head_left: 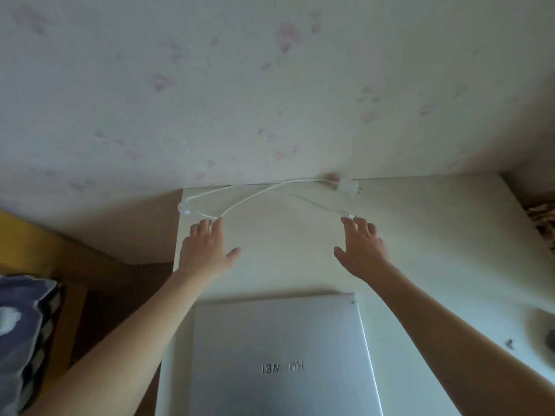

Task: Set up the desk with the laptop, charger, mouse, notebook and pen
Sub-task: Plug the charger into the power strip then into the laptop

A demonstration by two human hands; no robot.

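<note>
Both hands reach across the desk [420, 235], fingers spread and holding nothing: left hand [207, 250] and right hand [362, 250] each at the charger cable [255, 195], beyond the closed laptop [282, 355].

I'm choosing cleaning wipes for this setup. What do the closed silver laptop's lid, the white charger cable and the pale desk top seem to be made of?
Closed silver laptop: looks like matte brushed metal, probably aluminium, judging by its even grey sheen and inset logo.
White charger cable: smooth plastic or rubber sheath, since it bends in loose loops.
Pale desk top: likely laminated board; faint wood grain, flat low-gloss surface.
</note>
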